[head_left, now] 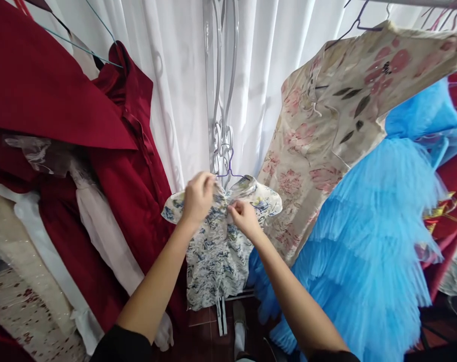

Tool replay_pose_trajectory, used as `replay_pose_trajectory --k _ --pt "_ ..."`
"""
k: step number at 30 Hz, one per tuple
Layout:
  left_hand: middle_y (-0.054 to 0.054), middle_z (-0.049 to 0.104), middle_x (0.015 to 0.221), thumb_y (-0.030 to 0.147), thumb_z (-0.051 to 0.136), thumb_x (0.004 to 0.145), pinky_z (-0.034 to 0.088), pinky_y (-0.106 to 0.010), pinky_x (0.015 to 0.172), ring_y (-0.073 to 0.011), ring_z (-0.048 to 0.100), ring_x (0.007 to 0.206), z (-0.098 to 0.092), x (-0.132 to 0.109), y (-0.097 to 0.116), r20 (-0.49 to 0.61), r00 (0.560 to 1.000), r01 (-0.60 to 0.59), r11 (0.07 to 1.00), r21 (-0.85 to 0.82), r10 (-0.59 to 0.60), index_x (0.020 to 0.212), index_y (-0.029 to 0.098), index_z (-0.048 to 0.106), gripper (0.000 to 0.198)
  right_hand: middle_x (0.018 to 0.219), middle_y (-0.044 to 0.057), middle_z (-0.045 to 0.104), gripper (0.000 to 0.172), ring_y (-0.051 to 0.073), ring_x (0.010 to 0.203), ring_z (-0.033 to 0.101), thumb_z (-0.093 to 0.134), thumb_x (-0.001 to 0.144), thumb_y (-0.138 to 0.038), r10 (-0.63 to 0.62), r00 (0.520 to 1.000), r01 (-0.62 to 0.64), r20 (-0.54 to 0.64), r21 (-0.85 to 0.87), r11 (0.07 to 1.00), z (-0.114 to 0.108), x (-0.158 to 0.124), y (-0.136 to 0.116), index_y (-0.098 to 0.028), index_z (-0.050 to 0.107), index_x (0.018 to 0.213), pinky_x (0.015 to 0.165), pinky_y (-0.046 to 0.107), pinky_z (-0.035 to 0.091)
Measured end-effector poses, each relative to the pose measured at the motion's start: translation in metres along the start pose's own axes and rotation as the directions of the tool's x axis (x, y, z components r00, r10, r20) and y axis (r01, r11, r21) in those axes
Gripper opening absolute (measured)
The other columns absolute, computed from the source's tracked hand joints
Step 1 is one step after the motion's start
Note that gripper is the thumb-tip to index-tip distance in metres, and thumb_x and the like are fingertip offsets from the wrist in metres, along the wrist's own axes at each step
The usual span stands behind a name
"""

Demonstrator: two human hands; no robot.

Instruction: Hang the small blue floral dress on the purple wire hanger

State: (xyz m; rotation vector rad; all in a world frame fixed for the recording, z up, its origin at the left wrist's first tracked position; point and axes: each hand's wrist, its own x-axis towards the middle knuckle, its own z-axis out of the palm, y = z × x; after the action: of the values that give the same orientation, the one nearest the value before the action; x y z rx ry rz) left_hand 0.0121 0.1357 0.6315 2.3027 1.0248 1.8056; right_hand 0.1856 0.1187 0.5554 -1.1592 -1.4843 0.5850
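A short-sleeved floral blouse (218, 261), white with blue and yellow print and a gathered body, hangs from a purple hanger (230, 168) in front of me. My left hand (200, 197) is closed at the left side of its neckline, fingers bent over the fabric edge. At the front neck opening, my right hand (245, 217) pinches the blouse's edge between thumb and fingers. The tips of the left fingers are partly hidden. Two pale straps (221, 317) dangle below the hem.
Dark red satin garments (138, 176) crowd the left. To the right hang a beige floral dress (296, 146) and a blue tiered tulle dress (360, 241). A white metal stand (236, 50) rises before a white curtain (183, 85). A shoe (239, 312) shows on the tiled floor.
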Motion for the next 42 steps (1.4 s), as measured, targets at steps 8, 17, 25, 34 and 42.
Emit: replay_pose_trajectory --k 8,17,25,34,42 --pt "0.001 0.059 0.067 0.012 0.053 0.091 0.049 -0.024 0.072 -0.0117 0.057 0.064 -0.051 -0.050 -0.098 -0.109 0.384 0.403 0.273 -0.873 -0.917 0.070 0.016 0.055 0.022 0.049 -0.006 0.044 0.028 0.010 0.044 0.036 0.062 0.082 -0.041 0.095 0.984 -0.110 0.153 0.090 0.990 0.000 -0.038 0.018 -0.021 0.052 0.064 0.046 0.023 0.024" --pt "-0.009 0.071 0.096 0.015 0.043 0.093 0.051 -0.044 0.097 -0.0206 0.067 0.097 0.001 -0.210 -0.053 0.335 0.244 0.438 -0.205 -0.875 -0.910 0.081 0.017 0.063 0.024 0.042 -0.007 0.039 0.038 0.010 0.038 0.034 0.051 0.082 -0.053 0.386 0.922 -0.378 -0.015 0.174 0.910 -0.040 -0.112 0.082 -0.022 0.047 0.060 0.043 0.024 0.027" --pt "-0.001 0.062 0.084 0.047 0.063 0.090 0.049 -0.029 0.076 -0.0186 0.060 0.082 0.030 -0.193 0.016 0.563 0.599 0.774 0.230 -0.590 -0.569 0.086 0.022 0.063 0.026 0.093 0.006 0.073 0.046 0.024 0.087 0.065 0.083 0.067 -0.047 0.359 0.843 -0.437 0.401 0.122 0.891 -0.040 -0.158 0.097 -0.016 0.072 0.099 0.078 0.034 0.051" --pt "-0.008 0.047 0.148 0.042 0.064 0.090 0.027 -0.040 0.119 -0.0271 0.040 0.140 0.047 -0.196 0.007 0.618 0.642 0.725 0.622 -0.295 -0.454 0.145 0.033 0.040 0.060 0.083 0.002 0.066 0.037 0.026 0.087 0.059 0.072 0.078 -0.055 0.333 0.771 -0.555 0.542 0.315 0.770 -0.035 -0.116 0.061 -0.019 0.075 0.085 0.084 0.037 0.048" --pt "-0.006 0.069 0.117 0.048 0.069 0.079 0.042 -0.047 0.106 -0.0349 0.058 0.116 0.030 -0.228 -0.035 0.813 0.238 0.773 0.610 0.172 -0.531 0.118 0.030 0.072 0.043 0.079 0.003 0.067 0.017 0.021 0.078 0.057 0.061 0.084 -0.029 0.152 0.785 -0.267 0.601 0.105 0.958 -0.118 -0.055 0.034 -0.017 0.072 0.077 0.071 0.029 0.044"
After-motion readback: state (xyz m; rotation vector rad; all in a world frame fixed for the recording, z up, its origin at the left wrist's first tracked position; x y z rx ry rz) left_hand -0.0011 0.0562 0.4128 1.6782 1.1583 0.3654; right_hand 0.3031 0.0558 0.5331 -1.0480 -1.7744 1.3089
